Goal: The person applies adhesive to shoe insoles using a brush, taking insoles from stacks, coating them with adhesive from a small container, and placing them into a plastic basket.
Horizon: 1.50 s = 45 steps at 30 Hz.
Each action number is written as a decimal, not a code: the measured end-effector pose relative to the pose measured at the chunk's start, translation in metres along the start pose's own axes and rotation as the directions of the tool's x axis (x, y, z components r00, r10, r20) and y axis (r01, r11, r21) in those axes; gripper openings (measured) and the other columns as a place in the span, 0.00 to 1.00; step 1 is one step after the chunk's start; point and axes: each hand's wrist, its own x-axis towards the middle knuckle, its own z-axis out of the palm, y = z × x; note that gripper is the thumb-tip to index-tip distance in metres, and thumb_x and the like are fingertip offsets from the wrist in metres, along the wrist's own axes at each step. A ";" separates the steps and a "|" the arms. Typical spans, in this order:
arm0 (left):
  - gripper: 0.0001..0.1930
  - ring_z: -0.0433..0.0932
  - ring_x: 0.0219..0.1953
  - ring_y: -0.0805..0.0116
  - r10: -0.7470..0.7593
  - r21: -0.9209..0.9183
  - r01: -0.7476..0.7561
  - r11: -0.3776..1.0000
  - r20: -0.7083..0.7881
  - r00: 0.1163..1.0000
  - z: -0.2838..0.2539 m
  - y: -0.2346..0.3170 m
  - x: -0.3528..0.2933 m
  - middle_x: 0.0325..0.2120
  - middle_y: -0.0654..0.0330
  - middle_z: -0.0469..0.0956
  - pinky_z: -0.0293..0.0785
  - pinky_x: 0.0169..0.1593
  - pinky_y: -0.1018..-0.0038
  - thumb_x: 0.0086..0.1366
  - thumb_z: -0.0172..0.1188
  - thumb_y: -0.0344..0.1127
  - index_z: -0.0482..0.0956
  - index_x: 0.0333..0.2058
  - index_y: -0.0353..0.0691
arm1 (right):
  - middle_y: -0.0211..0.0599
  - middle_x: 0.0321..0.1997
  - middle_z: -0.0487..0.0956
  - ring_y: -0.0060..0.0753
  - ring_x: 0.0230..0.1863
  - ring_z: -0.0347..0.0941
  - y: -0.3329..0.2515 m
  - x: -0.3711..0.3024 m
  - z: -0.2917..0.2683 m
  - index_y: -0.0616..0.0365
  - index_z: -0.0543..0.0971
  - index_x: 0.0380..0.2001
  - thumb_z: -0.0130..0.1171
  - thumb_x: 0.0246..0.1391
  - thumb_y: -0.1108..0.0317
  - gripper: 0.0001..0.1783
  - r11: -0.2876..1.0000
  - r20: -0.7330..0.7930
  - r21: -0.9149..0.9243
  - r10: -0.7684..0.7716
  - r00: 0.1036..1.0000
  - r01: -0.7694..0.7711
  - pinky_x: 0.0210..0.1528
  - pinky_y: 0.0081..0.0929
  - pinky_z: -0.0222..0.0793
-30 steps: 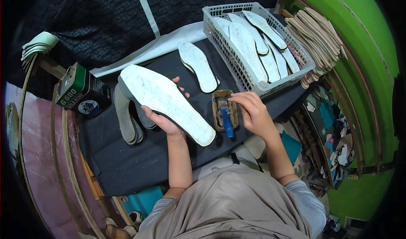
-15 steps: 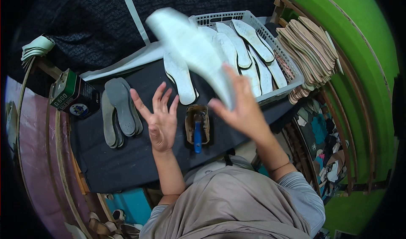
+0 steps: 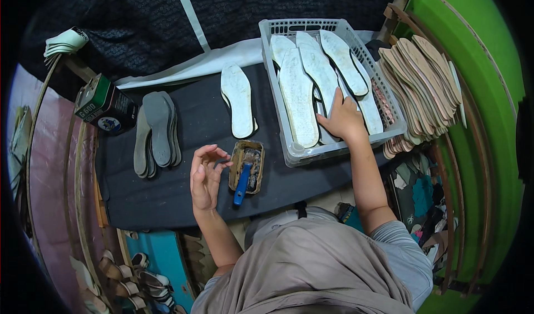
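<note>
My right hand (image 3: pixel 346 118) reaches into a white plastic crate (image 3: pixel 311 157), its thumb and index finger apart, touching the white insoles (image 3: pixel 297 94) that lie in it. Beside a small glue-stained tub (image 3: pixel 258 185) I hold my left hand (image 3: pixel 206 180) raised, fingers loosely curled and apart, nothing in them. A blue-handled brush (image 3: pixel 242 185) rests in that tub, its handle over the near rim. Farther back on the dark cloth lies a small stack of white insoles (image 3: pixel 236 100). Grey soles (image 3: pixel 158 125) are piled left of it.
A green and black tin (image 3: pixel 105 105) stands at the table's left edge. Right of the crate, a large stack of tan insoles (image 3: pixel 423 86) sits by the green wall. Shoes (image 3: pixel 150 280) stand low at the left, and scraps (image 3: pixel 431 203) lie low at the right.
The large white piece that was blurred in front of my right hand is no longer there. My right hand has moved right, into the crate. My left hand has dropped slightly and its fingers have curled.
</note>
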 end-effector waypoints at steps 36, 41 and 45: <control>0.22 0.72 0.38 0.65 -0.087 0.008 0.087 0.996 -0.067 0.994 -0.111 0.055 -0.036 0.36 0.54 0.71 0.68 0.45 0.69 0.63 0.46 0.46 0.67 0.47 0.35 | 0.50 0.61 0.66 0.46 0.60 0.64 -0.221 0.052 0.099 0.62 0.46 0.66 0.64 0.41 0.39 0.60 0.992 0.328 -0.010 0.123 0.937 -0.127 0.58 0.36 0.64; 0.23 0.72 0.40 0.67 -0.168 0.093 0.172 0.981 -0.040 0.985 -0.129 0.062 -0.039 0.37 0.55 0.71 0.67 0.47 0.70 0.63 0.46 0.46 0.67 0.49 0.35 | 0.50 0.60 0.67 0.41 0.58 0.69 -0.201 0.082 0.116 0.69 0.48 0.64 0.66 0.39 0.50 0.57 0.987 0.357 0.071 0.112 0.928 -0.146 0.56 0.32 0.66; 0.23 0.71 0.41 0.68 -0.235 0.141 0.229 0.963 0.030 0.971 -0.132 0.062 -0.037 0.38 0.56 0.71 0.67 0.47 0.71 0.63 0.47 0.46 0.67 0.50 0.35 | 0.55 0.58 0.67 0.48 0.57 0.68 -0.198 0.071 0.091 0.72 0.50 0.62 0.62 0.42 0.50 0.53 0.994 0.427 0.096 0.005 0.904 -0.051 0.56 0.37 0.66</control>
